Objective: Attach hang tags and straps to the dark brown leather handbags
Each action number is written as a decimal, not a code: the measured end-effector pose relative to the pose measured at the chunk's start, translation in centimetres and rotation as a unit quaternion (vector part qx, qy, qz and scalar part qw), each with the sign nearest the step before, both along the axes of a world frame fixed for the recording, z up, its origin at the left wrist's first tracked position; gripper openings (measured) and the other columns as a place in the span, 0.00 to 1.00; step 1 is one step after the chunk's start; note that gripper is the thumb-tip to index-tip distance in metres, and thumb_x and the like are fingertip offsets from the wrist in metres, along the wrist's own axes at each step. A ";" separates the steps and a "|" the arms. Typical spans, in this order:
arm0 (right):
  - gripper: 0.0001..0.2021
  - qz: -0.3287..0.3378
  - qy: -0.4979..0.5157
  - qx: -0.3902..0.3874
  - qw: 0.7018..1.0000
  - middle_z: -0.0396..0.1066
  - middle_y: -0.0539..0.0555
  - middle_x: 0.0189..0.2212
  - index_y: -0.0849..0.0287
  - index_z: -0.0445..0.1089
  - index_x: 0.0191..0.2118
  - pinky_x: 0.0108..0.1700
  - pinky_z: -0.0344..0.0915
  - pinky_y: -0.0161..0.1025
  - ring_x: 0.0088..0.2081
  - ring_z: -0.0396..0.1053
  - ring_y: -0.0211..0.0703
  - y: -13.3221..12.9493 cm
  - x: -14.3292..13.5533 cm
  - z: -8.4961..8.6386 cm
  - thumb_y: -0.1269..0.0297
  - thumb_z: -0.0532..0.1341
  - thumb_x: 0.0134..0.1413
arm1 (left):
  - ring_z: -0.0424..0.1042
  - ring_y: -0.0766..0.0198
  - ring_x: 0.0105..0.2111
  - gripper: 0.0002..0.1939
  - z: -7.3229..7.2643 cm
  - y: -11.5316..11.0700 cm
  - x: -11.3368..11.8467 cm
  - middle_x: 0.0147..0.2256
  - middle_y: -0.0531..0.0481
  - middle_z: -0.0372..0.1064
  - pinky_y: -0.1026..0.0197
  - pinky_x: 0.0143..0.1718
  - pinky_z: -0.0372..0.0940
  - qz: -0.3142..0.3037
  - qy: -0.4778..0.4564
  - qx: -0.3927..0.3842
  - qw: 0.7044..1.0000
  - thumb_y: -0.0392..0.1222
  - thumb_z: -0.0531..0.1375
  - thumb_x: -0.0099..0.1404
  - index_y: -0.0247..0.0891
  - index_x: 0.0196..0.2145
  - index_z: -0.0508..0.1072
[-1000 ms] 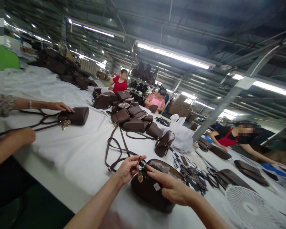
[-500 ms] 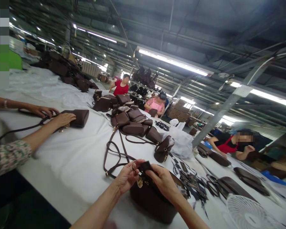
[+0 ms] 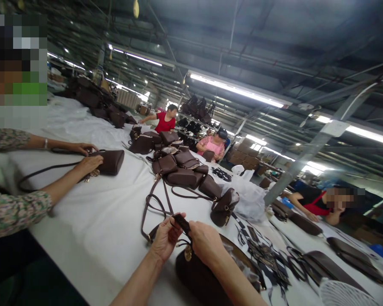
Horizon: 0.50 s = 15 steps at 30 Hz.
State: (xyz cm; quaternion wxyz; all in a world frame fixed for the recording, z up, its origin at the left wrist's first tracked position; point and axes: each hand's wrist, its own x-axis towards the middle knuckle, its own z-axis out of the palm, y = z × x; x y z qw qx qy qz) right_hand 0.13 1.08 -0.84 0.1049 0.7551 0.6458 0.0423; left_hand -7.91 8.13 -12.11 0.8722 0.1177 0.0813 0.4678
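Observation:
Both hands are raised over a dark brown handbag (image 3: pixel 198 276) on the white-covered table. My left hand (image 3: pixel 167 239) pinches one end of a small dark tag (image 3: pixel 181 224); a thin dark cord shows beneath it. The other end of the tag is in the closed fingers of my right hand (image 3: pixel 207 243). A round gold charm (image 3: pixel 188 253) hangs at the bag's front, just below the hands. The bag's top is open, with clear plastic inside. A brown strap (image 3: pixel 145 216) loops on the table to the left.
Brown bags (image 3: pixel 181 176) are heaped mid-table, near a clear plastic bag (image 3: pixel 247 199). Dark tags (image 3: pixel 268 255) lie at right, beside a white fan (image 3: pixel 341 293). At left, a person in floral sleeves handles another bag (image 3: pixel 113 162). Three other people are beyond the table.
The tag has tilted and moved slightly left between my hands, and more of its length shows. The view has shifted, bringing more of the person at left into sight.

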 end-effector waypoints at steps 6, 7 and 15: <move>0.11 -0.003 -0.034 -0.027 0.999 0.77 0.65 0.37 0.62 0.73 0.41 0.35 0.68 0.43 0.37 0.76 0.56 1.1 -1.4 0.1 0.75 0.64 0.49 | 0.75 0.64 0.32 0.08 -1.1 0.8 0.1 0.32 0.46 0.78 0.65 0.35 0.69 0.022 0.018 0.018 0.999 0.37 0.71 0.52 0.34 0.31 0.78; 0.10 -0.001 -0.035 -0.030 0.999 0.77 0.66 0.36 0.62 0.74 0.39 0.34 0.68 0.42 0.37 0.76 0.55 1.4 -1.5 0.1 0.75 0.63 0.50 | 0.74 0.64 0.31 0.10 -1.2 1.0 0.0 0.31 0.46 0.78 0.65 0.35 0.68 0.026 0.036 0.043 0.998 0.40 0.72 0.50 0.34 0.30 0.78; 0.05 0.014 0.001 -0.027 1.000 0.76 0.60 0.31 0.59 0.74 0.32 0.34 0.66 0.40 0.35 0.75 0.52 2.2 -0.5 -0.5 0.73 0.66 0.47 | 0.72 0.60 0.32 0.09 1.9 2.2 -2.3 0.31 0.45 0.77 0.64 0.33 0.64 0.007 0.308 0.377 0.874 0.33 0.65 0.51 0.35 0.32 0.81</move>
